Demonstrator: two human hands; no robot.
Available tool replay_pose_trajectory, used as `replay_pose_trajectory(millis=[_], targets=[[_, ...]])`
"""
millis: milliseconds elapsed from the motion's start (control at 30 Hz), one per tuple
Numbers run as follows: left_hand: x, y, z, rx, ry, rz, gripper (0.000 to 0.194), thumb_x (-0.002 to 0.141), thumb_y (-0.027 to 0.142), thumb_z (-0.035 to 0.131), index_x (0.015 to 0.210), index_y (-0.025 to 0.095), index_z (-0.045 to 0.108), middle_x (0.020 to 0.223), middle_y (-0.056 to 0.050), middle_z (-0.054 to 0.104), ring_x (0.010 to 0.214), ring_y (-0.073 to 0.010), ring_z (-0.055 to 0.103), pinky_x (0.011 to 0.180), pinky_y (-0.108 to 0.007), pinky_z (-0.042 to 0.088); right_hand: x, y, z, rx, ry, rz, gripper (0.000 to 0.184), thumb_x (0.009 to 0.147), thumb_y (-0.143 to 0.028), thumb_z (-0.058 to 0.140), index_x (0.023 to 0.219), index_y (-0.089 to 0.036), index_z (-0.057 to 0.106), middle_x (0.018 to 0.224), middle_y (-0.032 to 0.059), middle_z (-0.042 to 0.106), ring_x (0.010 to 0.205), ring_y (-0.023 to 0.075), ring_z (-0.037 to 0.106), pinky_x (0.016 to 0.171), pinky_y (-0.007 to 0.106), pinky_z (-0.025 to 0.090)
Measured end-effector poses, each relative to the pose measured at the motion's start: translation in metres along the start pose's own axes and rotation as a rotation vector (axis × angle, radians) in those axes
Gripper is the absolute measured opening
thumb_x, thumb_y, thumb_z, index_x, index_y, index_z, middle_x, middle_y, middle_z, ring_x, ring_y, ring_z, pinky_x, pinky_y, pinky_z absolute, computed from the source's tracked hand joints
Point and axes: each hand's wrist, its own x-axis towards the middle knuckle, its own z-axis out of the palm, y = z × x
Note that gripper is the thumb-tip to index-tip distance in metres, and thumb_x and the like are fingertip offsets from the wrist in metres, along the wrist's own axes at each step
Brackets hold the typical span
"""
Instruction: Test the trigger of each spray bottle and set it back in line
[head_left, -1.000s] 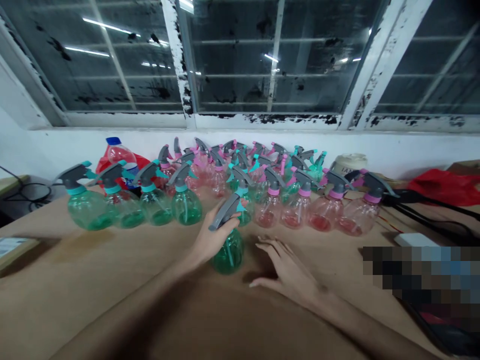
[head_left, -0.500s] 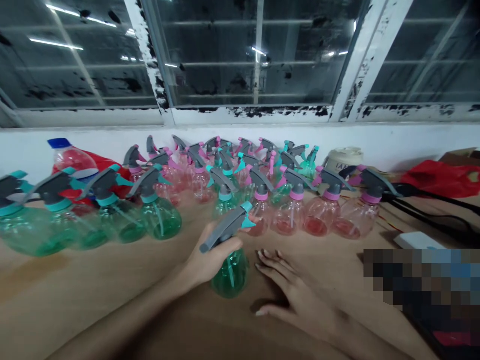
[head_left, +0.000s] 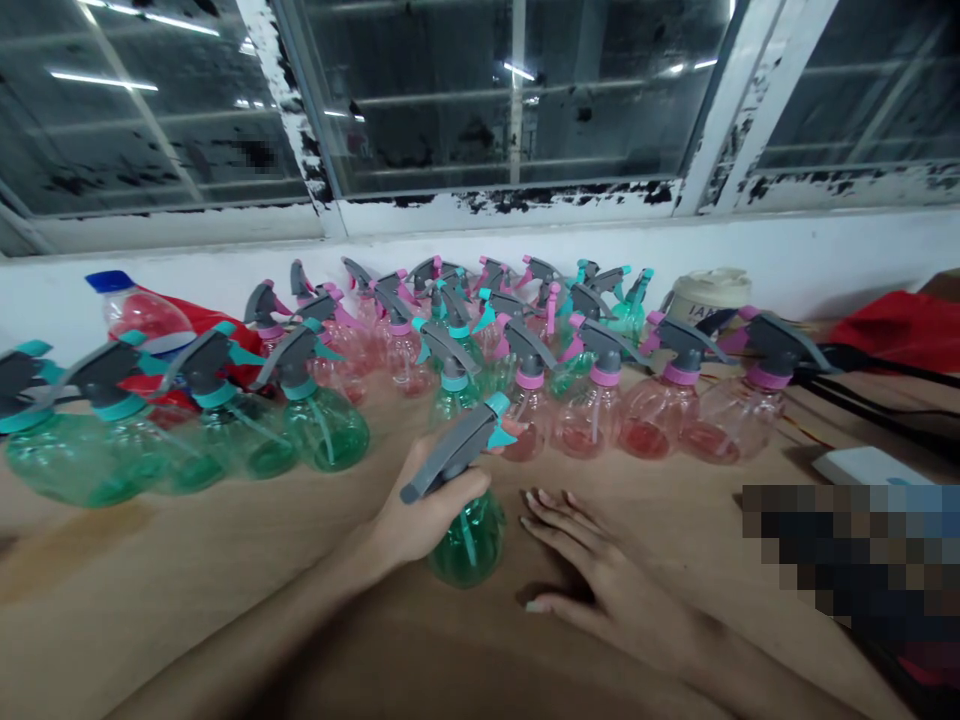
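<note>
My left hand [head_left: 424, 515] is wrapped round the neck of a green spray bottle [head_left: 469, 540] with a grey trigger head and teal nozzle; the bottle stands on the brown table [head_left: 187, 580]. My right hand [head_left: 600, 575] lies flat on the table just right of that bottle, fingers stretched out, holding nothing. Behind them stand a row of green spray bottles [head_left: 322, 420] on the left and pink ones [head_left: 592, 420] on the right.
Several more spray bottles crowd the back by the white wall under the window. A red-labelled plastic bottle [head_left: 142, 315] with a blue cap stands at the back left, a cream tub [head_left: 705, 295] at the back right, red cloth [head_left: 892, 345] and black cables [head_left: 885, 400] at the far right.
The view swung left and down, so the bottles shifted in frame. My left hand stays closed on the green bottle; my right hand stays flat beside it.
</note>
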Motion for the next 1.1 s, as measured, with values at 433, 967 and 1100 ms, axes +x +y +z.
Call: replay_pose_trajectory(millis=[433, 967, 1100], targets=[[-0.002, -0.006, 0.002, -0.005, 0.008, -0.007, 0.014, 0.073, 0.029, 0.055, 0.081, 0.023, 0.064, 0.053, 0.004, 0.054, 0.051, -0.0156, 0.051, 0.053, -0.029, 0.041, 0.0, 0.0, -0.004, 0.039, -0.01, -0.013, 0.061, 0.084, -0.052, 0.048, 0.138, -0.026, 0.033, 0.144, 0.0038, 0.034, 0.132, 0.0229, 0.029, 0.109, 0.047, 0.025], [-0.001, 0.003, 0.0, -0.097, -0.023, -0.054, 0.017, 0.066, 0.027, 0.056, 0.079, 0.021, 0.065, 0.06, 0.0, 0.061, 0.059, -0.0191, 0.056, 0.057, -0.031, 0.044, -0.001, 0.0, -0.006, 0.026, -0.015, -0.01, 0.06, 0.085, -0.052, 0.046, 0.137, -0.027, 0.033, 0.144, 0.0017, 0.034, 0.133, 0.0209, 0.028, 0.11, 0.046, 0.024], [-0.001, -0.002, -0.001, -0.077, -0.025, -0.045, 0.01, 0.069, 0.029, 0.055, 0.069, 0.021, 0.062, 0.069, 0.0, 0.064, 0.068, -0.0196, 0.059, 0.063, -0.031, 0.044, -0.001, 0.0, -0.007, 0.046, -0.015, -0.013, 0.059, 0.085, -0.051, 0.047, 0.137, -0.028, 0.033, 0.144, 0.0016, 0.035, 0.133, 0.0212, 0.028, 0.11, 0.046, 0.024]])
